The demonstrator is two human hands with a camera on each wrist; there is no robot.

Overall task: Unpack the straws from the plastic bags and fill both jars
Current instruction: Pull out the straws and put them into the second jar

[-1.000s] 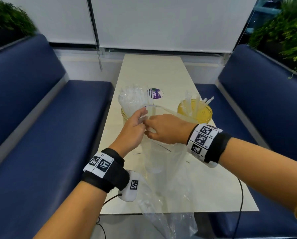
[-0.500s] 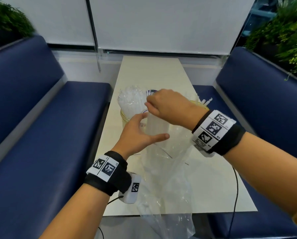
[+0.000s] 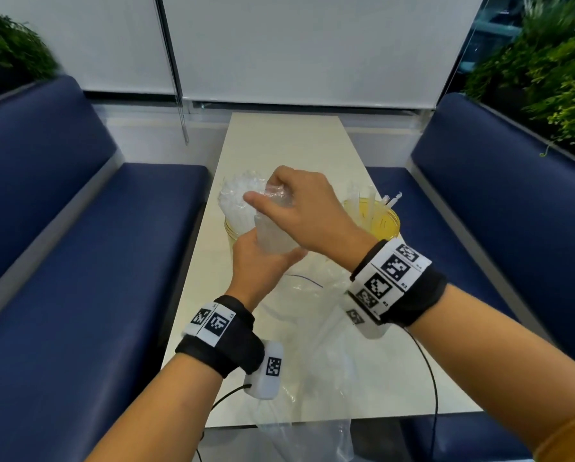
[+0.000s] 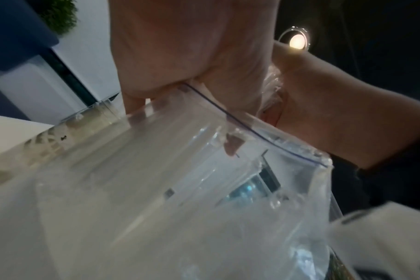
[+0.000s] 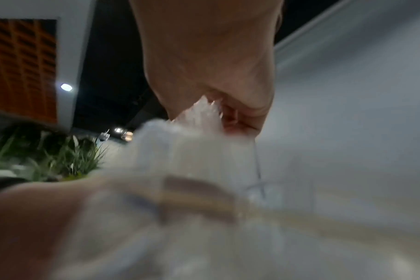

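Right hand (image 3: 307, 215) grips the top of a bundle of clear plastic-wrapped straws (image 3: 272, 236), fingers curled round the crinkled wrapper ends; the fingertips are hidden behind the bundle in the head view. Left hand (image 3: 257, 265) holds the same bundle lower down, thumb extended across its front, at the mouth of a transparent zip-top plastic bag (image 3: 316, 331). The bag's lower part lies on the pale rectangular table (image 3: 289, 141) and hangs over the near edge, cut off by the frame. Left wrist view shows the bag's blue zip line (image 4: 252, 130) running just under the right hand; which fingers pinch the bag edge cannot be told. Left yellow-tinted clear jar (image 3: 231, 230), packed with straws, stands directly behind the hands and is mostly covered by them. Right yellow-tinted clear jar (image 3: 384, 221) holds only a few straws; its near side is hidden by the right wrist. Right wrist view is heavily blurred
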